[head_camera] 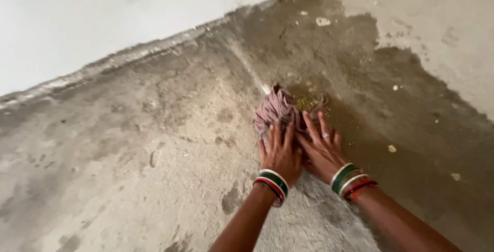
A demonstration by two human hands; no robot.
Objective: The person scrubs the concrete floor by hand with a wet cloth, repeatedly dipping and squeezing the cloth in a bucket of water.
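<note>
Both hands press flat on a pinkish stringy mop cloth [278, 110] that lies bunched on the concrete floor [154, 144], a little to the right of the view's centre. The left hand [280, 154] lies at about 6 o'clock of the cloth, its fingers [275, 133] stretched out close together and resting on the near edge of the strands rather than clamped around them. The right hand [321, 151] sits just beside it at about 4 o'clock, fingers slightly spread, a ring on one, their tips on the cloth. Coloured bangles [272, 182] circle both wrists. From 12 to 5 o'clock of the cloth the floor is dark and wet [370, 92], with a yellowish, gritty puddle [309, 102] touching the cloth's right side; pale crumbs [323, 21] lie scattered farther off. A white wall [103, 20] runs along the far left. To wipe well here, I judge that the palms should keep even pressure and the cloth should stay gathered, so that it drags the grit along instead of riding over it, moving from the dry concrete toward the wet patch.
</note>
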